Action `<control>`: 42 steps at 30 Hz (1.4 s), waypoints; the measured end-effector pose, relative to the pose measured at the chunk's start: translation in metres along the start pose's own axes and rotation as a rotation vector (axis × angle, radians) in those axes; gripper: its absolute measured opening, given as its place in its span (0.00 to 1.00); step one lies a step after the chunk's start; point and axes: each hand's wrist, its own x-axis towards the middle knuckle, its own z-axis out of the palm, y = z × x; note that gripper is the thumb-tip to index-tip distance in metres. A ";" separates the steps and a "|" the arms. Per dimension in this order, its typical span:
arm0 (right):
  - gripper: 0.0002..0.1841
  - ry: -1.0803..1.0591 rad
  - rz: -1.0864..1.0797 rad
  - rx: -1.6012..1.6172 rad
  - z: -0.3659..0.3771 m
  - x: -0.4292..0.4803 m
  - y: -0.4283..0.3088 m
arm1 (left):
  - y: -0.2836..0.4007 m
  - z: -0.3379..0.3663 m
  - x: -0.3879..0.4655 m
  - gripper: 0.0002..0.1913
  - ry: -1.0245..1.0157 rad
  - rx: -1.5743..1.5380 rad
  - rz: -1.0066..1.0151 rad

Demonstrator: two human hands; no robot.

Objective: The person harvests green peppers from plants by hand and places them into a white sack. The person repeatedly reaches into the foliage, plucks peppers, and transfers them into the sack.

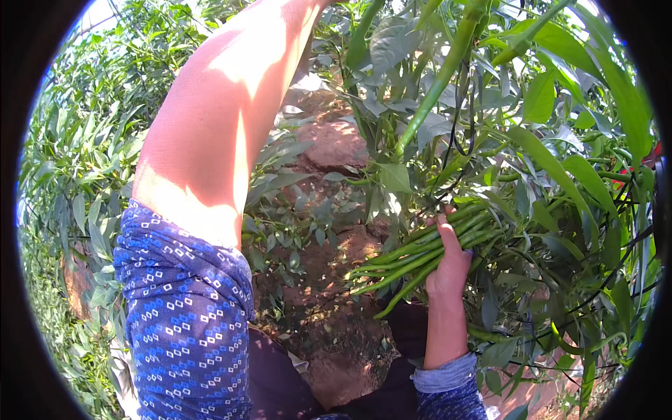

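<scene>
My right hand (450, 260) is wrapped around a bunch of long green chili peppers (401, 262). Their thin tips point to the left, and the stem ends lie among leaves on the right. My left arm reaches up past the top edge of the picture, so the left hand is out of view. Near the top, a large green chili pepper (438, 92) hangs on a pepper plant, close to the camera. Another pepper (530, 34) shows to its upper right.
Dense pepper plants (84, 136) line the left side. Leafy stems and dark cords (458, 126) crowd the right. Between the rows runs bare soil (336, 144), partly shaded. A curved green pepper (564, 341) hangs low at the right.
</scene>
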 end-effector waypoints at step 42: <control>0.23 -0.016 0.015 0.011 0.005 -0.006 -0.002 | 0.006 -0.003 -0.018 0.16 0.214 -0.013 -0.140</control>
